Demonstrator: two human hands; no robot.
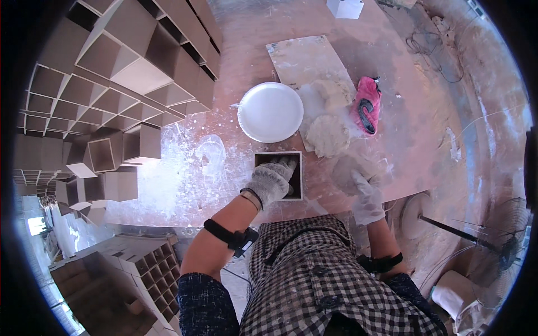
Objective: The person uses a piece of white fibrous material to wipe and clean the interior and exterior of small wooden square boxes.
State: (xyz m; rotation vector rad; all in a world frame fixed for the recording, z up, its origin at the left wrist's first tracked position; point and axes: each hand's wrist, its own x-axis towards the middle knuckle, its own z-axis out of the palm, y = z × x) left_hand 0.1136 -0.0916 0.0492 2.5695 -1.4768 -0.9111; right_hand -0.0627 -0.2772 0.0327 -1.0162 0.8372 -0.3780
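Lining far L: tall stacks of brown boxes (pixel 140 75), well L of & beyond our L hand (pixel 272 179), many open ends showing.
Loose pile: smaller brown boxes (pixel 120 186), L of our L hand, some tilted.
Low stack: compartmented boxes (pixel 131 252), L of our L forearm, nearer us than the hand.
White smears: pale patch (pixel 179 173) on reddish tabletop (pixel 406 151), btwn loose pile & our L hand.
L forearm: black strap (pixel 218 231) w/ small device.
Dish: round white dish (pixel 270 112), just beyond our L hand.
L hand: gloved, down inside the open box (pixel 301 178); fingers partly bent, slightly apart; can't tell if they grip anything.
Open box: on tabletop near our edge, mouth up, walls around our L fingers; sits L of our R hand (pixel 368 199).
Board: flat tan sheet (pixel 302 56), beyond both hands, w/ lumpy tan heap (pixel 328 134) on its near end; material unclear.
Pink item: soft pink bundle (pixel 367 106) w/ black strip, beyond our R hand.
R hand: gloved, over tabletop nr edge, fingers fwd, loosely bent; blurred, can't tell if it has hold of anything.
Fan: wire-caged fan (pixel 510 252), well R of our R hand.
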